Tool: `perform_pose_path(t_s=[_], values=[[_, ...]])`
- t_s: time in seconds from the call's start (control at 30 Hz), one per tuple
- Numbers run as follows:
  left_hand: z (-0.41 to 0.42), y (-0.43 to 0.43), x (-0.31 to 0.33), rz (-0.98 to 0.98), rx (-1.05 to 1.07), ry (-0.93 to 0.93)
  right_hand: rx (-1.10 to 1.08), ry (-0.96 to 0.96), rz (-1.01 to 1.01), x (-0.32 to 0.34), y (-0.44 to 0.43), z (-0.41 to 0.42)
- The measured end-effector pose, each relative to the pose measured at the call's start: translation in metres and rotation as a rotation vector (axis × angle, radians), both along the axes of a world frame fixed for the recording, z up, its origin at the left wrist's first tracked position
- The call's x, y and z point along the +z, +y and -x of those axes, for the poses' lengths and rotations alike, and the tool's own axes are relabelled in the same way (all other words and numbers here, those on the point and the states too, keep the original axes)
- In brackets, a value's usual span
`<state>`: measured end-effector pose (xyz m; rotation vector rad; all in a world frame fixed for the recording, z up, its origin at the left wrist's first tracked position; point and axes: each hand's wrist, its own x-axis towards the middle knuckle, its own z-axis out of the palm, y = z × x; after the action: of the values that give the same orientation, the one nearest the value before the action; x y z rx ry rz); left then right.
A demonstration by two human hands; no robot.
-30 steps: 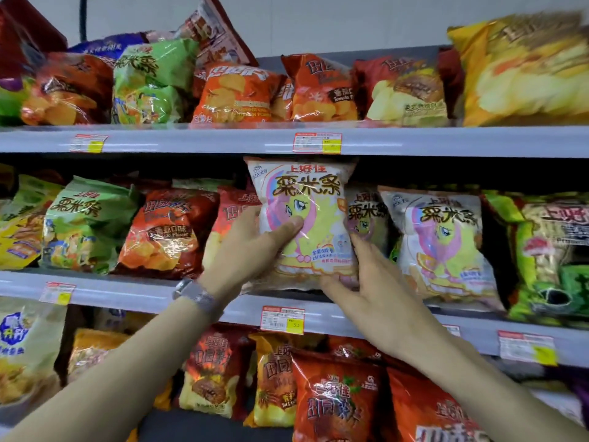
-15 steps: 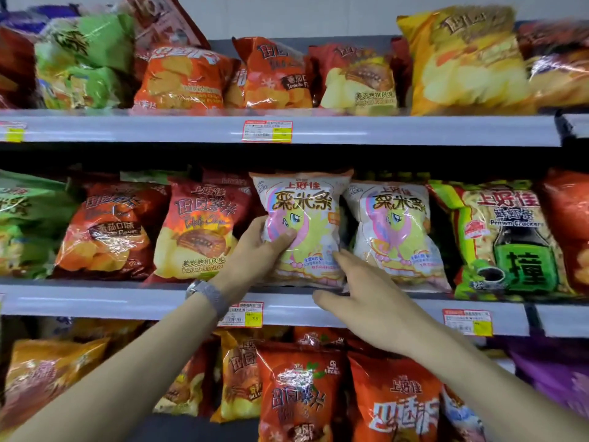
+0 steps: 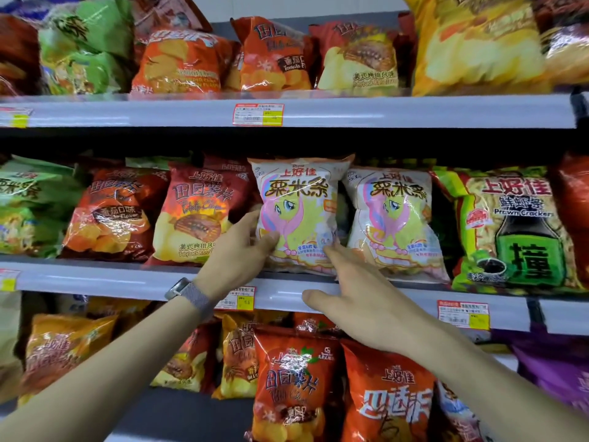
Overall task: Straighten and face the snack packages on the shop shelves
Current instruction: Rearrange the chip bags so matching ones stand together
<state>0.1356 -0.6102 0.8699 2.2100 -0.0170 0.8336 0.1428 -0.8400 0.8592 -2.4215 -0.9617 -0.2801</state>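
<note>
**A:** Where's the bag that's being faced?

**B:** The white snack bag (image 3: 296, 212) with the cartoon pony stands upright on the middle shelf (image 3: 95, 280). Its front is turned outward and its bottom edge sits at the shelf's front lip.

**A:** And the hands?

**B:** The left hand (image 3: 237, 253) grips the bag's lower left edge, with the thumb across the front and the other fingers hidden at the bag's side. The right hand (image 3: 363, 301) is spread wide and holds nothing. Its straight fingertips (image 3: 331, 250) touch the bag's lower right corner, and its thumb hangs in front of the shelf rail.

**A:** What's next to the bag?

**B:** Just beside it on the right is a second white bag (image 3: 393, 218) of the same kind. The first bag's right edge overlaps its left edge. On the left is a red potato chip bag (image 3: 197, 212), with its lower right corner behind the left hand. Farther right stands a green prawn cracker bag (image 3: 516, 228).

**A:** Anything on the wrist?

**B:** There's a watch (image 3: 183, 290) with a mesh band on the left wrist. That wrist covers part of a price tag (image 3: 239, 299) on the rail.

**A:** And the other shelves?

**B:** The top shelf (image 3: 382, 111) carries orange, red and green bags and a large yellow bag (image 3: 471, 43) at the right. Below the right forearm, an orange-red bag (image 3: 293, 384) stands among others on the lower shelf.
</note>
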Motion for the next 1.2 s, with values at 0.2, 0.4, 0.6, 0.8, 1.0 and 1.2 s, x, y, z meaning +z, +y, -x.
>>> perform_pose_path(t_s=[0.2, 0.4, 0.6, 0.8, 1.0, 1.2], values=[[-0.002, 0.003, 0.0, -0.004, 0.018, 0.032, 0.038, 0.022, 0.026, 0.001, -0.002, -0.004], [0.01, -0.005, -0.002, -0.089, 0.109, 0.039, 0.076, 0.04, 0.016, 0.005, -0.01, -0.006], [0.033, -0.014, -0.006, -0.138, 0.165, -0.007, 0.038, -0.133, -0.081, -0.005, -0.009, -0.001], [0.067, 0.009, -0.011, -0.301, 0.268, 0.058, -0.04, -0.305, -0.083, -0.004, 0.016, 0.016], [0.108, 0.074, -0.007, -0.363, 0.278, 0.203, -0.003, -0.269, -0.055, 0.011, 0.092, 0.039], [0.142, 0.178, 0.014, -0.415, 0.349, 0.171, -0.003, -0.159, -0.028, 0.02, 0.19, 0.055]])
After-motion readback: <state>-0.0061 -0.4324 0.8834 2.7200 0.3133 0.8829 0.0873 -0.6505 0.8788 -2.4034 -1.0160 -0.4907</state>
